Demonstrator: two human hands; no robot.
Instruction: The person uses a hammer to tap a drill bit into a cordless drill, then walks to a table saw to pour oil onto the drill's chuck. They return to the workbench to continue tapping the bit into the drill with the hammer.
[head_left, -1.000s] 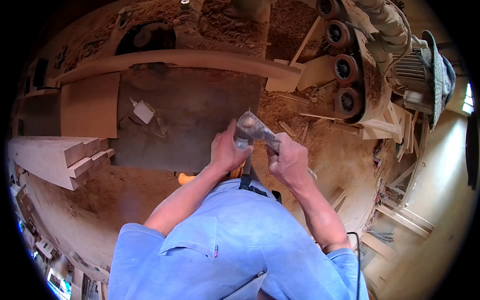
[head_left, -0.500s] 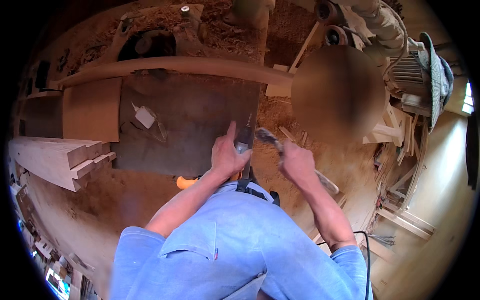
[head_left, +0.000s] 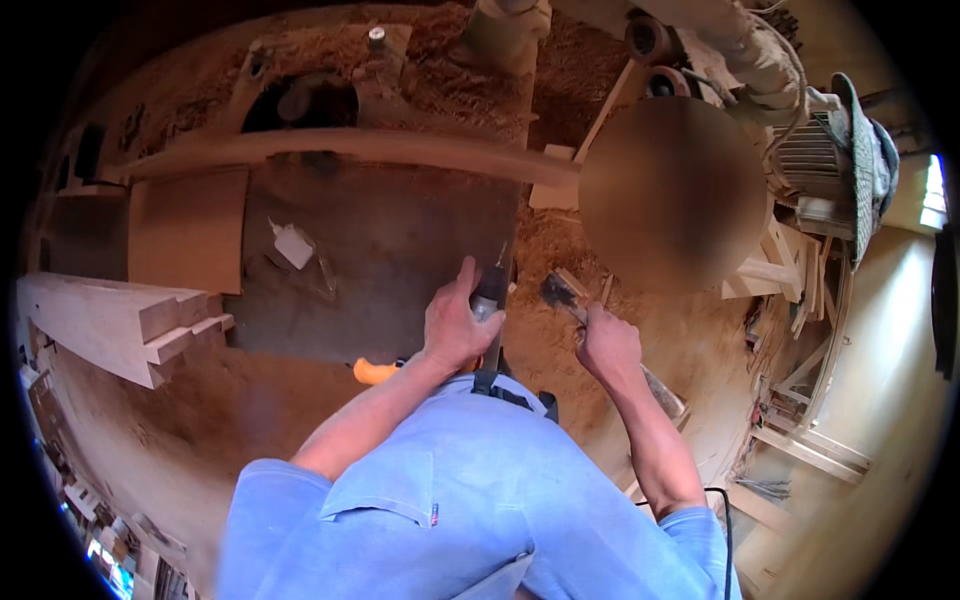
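Squared pale wood (head_left: 150,315) lay at nine o'clock; a white plastic bottle (head_left: 292,246), contents unclear, sat at ten. The left hand (head_left: 456,325) grasped a drill (head_left: 488,294) centrally; at its three o'clock, the right hand (head_left: 609,343) gripped a wooden-handled hammer (head_left: 560,291).

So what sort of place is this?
Most likely a woodworking shop: pale timber pieces lie at the left, wood shavings are strewn at the top, and the left hand grips what looks like a drill.

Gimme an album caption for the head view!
Left grip holds a black-and-silver drill; right grip holds a dark-headed hand tool.
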